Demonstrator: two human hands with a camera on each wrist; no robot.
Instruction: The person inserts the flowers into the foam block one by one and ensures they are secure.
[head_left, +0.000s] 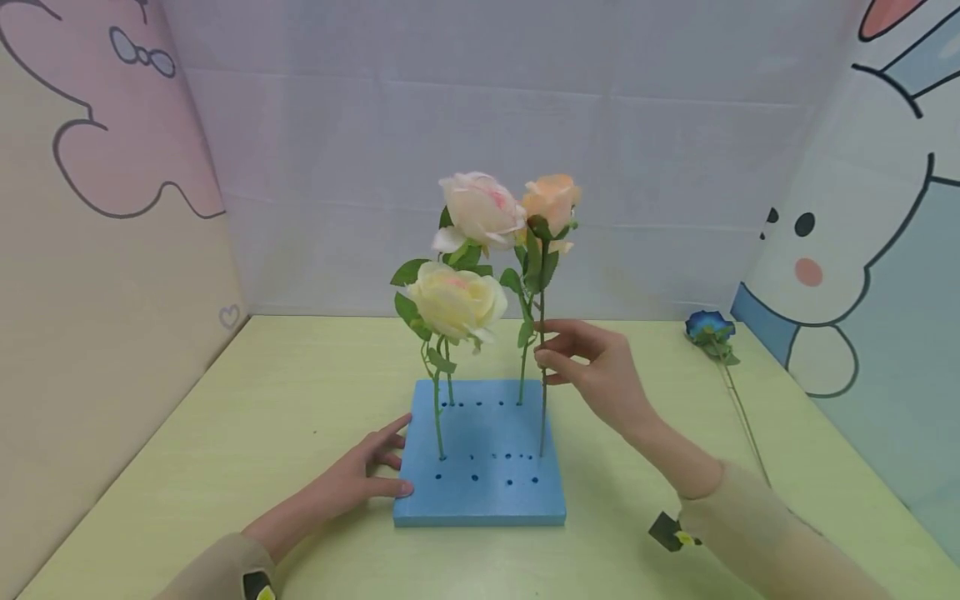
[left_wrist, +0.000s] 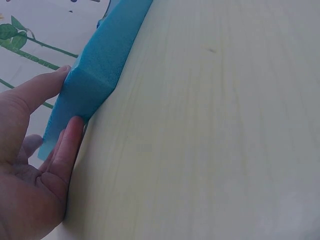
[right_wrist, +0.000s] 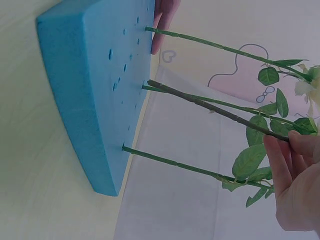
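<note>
Blue foam block [head_left: 487, 492] looks light, so our left hand [head_left: 367, 475] presses flat on its edge; right hand [head_left: 592, 367] pinches the thin, bendy orange-rose stem [head_left: 542, 400] mid-length.

A blue flower [head_left: 710, 327] lies on the green table [head_left: 225, 417].
</note>
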